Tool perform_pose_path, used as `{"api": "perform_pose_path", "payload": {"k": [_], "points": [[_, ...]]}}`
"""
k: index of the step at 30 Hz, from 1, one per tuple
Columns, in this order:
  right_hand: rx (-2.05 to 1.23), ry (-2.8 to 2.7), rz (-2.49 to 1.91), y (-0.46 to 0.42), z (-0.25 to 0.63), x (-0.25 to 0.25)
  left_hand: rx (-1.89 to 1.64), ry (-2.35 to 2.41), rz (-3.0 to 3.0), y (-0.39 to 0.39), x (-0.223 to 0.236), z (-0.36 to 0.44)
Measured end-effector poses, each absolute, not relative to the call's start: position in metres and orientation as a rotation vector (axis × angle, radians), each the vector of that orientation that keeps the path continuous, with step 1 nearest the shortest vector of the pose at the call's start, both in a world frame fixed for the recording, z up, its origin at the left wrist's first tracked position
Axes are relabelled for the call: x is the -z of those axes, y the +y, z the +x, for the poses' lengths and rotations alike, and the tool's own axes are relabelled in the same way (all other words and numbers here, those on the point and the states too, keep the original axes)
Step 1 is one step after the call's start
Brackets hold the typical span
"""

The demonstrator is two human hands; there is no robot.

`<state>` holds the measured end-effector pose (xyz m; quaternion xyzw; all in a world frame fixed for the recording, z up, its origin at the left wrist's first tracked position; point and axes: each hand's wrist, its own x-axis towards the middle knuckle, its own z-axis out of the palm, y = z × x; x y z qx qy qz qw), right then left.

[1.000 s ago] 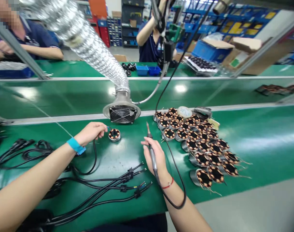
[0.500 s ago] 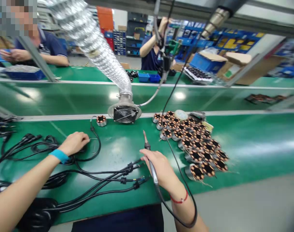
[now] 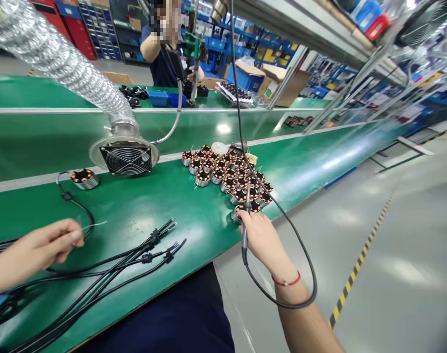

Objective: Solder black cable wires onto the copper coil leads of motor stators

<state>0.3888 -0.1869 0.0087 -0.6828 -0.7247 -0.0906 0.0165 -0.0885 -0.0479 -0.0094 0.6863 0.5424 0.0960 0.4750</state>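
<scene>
My left hand (image 3: 57, 245) is closed, pinching a thin silvery solder wire (image 3: 96, 225) that sticks out to the right over the bench. In my right hand (image 3: 263, 238) is a soldering iron (image 3: 244, 239), its tip pointing away from me over the cluster of copper-wound motor stators (image 3: 228, 184). The fingers of that hand are at the nearest stator (image 3: 237, 215); whether they grip it I cannot tell. One stator (image 3: 85, 180) stands apart at the left, with a black cable (image 3: 82, 208) joined to it. Several black cables (image 3: 135, 252) with stripped ends lie between my hands.
A fume extractor fan (image 3: 129, 159) hangs at the back on a silver duct (image 3: 72, 68). The iron's cord (image 3: 304, 235) loops beside my right arm. Across the partition, a co-worker (image 3: 160, 59) stands near blue bins (image 3: 158, 98). The green bench's front edge (image 3: 194, 269) runs diagonally.
The view has turned to the right. My right hand has carried the soldering iron right, to the stator cluster. My left hand keeps the solder wire and has come away from the cables beneath it.
</scene>
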Motion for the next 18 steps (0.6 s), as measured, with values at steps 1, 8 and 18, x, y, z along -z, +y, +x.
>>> {"api": "perform_pose_path", "payload": {"k": [1, 8, 18], "points": [[0.311, -2.278, -2.132, -0.183, 0.389, -0.005, -0.181, 1.335, 1.652, -0.053, 0.013, -0.079], [0.103, -2.287, -2.110, -0.131, 0.346, -0.004, -0.136, 1.304, 1.723, -0.054, 0.012, -0.034], [-0.387, -2.519, -1.282, -0.023, 0.285, 0.001, -0.471, 1.302, 1.291, -0.014, 0.006, 0.026]]}}
